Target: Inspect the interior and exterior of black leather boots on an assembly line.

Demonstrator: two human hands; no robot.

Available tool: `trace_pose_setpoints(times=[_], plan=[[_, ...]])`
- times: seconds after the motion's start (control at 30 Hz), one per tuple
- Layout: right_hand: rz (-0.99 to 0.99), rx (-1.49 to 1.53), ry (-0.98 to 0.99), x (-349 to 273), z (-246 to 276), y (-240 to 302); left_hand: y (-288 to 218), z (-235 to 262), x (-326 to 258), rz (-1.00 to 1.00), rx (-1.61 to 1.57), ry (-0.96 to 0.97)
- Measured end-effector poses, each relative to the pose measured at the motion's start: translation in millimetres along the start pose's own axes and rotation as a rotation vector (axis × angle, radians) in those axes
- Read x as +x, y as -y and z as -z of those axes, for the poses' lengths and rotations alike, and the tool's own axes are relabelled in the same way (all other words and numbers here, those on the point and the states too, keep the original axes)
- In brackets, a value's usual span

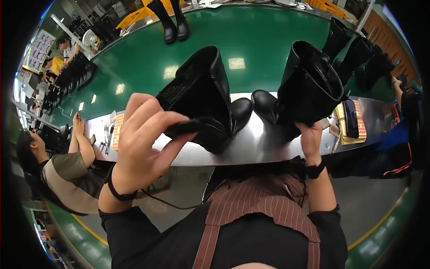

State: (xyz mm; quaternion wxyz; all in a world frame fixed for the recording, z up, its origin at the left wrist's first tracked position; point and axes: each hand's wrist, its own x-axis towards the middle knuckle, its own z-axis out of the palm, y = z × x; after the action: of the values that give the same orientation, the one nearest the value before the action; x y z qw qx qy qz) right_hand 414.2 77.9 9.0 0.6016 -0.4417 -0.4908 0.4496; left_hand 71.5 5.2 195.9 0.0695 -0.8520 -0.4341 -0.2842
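Note:
Two tall black boots stand upright side by side on a metal bench top (251, 148), toes pointing inward toward each other. My left hand (145, 139) pinches the near edge of the left boot (219, 80) between thumb and fingers. That boot's shaft gapes, so its dark lining with small print shows. Behind the right boot (289, 76), my right hand (310, 139) grips the near side of the shaft low down. Some of its fingers are hidden by the boot.
A green conveyor belt (255, 36) runs beyond the bench, carrying another pair of boots (169, 29) and several more at right (358, 54). Yellow cloths (358, 121) lie at right, hand tools (109, 130) at left. A person (67, 170) sits close on my left.

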Motion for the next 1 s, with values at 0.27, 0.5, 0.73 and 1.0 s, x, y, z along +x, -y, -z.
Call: trace_pose_setpoints(times=[0.27, 0.5, 0.73, 1.0], plan=[[0.210, -1.229, -0.188, -29, 18, 59, -33, 11, -21, -0.027, -0.072, 0.057], [0.353, -0.556, 0.412, -35, -40, 82, -37, -4, -23, -0.204, -0.043, -0.029], [0.443, -0.618, 0.435, -24, -90, 46, -43, 1, -25, -0.285, -0.161, 0.112], [0.198, -0.491, 0.483, -5, -95, 34, 4, -44, -46, 0.032, -0.342, -0.356]])
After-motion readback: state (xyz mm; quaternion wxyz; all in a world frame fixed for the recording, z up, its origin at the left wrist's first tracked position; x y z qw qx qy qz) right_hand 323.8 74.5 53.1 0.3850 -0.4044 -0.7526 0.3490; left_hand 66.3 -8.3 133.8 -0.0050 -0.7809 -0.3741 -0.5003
